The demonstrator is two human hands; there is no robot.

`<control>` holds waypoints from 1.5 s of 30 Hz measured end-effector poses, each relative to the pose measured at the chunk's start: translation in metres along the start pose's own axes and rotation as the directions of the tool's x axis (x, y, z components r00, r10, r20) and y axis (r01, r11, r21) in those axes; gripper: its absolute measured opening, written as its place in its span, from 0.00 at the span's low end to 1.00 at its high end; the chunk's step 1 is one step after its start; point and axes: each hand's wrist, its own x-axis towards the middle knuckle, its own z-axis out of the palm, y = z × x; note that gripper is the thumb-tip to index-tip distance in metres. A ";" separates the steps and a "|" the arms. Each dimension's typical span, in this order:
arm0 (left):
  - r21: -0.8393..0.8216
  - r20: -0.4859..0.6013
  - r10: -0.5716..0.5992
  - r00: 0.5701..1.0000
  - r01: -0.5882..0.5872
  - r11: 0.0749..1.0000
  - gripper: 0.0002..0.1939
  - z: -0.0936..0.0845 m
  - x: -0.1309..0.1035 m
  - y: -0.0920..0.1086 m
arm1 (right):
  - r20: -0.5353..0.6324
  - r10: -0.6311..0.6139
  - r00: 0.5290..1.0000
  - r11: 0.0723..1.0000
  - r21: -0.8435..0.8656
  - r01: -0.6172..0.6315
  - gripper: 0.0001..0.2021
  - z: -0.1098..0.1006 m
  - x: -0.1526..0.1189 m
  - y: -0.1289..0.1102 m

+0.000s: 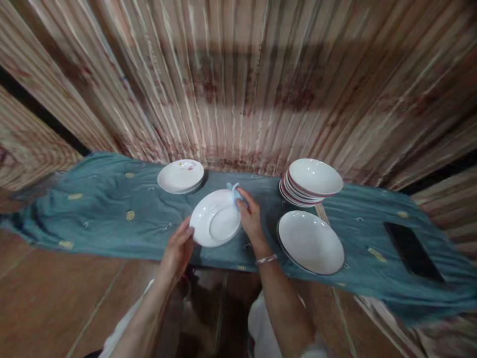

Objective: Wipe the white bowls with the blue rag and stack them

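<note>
A white plate is held tilted above the cloth-covered table, its ringed base facing me. My left hand grips its left edge, fingers closed on the rim. At the plate's upper right edge, my right hand pinches a light blue cloth against the rim. Behind and to the left lies a short stack of plates, the top one with a floral print. A stack of white bowls with red rims stands at the back right. Nearer me on that side is a large white dish.
A black phone lies at the right on the green patterned tablecloth. Striped curtains hang directly behind the table. Brown floor tiles show along its front edge.
</note>
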 end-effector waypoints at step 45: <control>-0.254 -0.121 0.015 0.993 -0.045 0.966 0.17 0.004 0.006 -0.011 | 0.278 -0.176 0.944 0.809 -0.505 0.300 0.24 0.015 -0.033 -0.038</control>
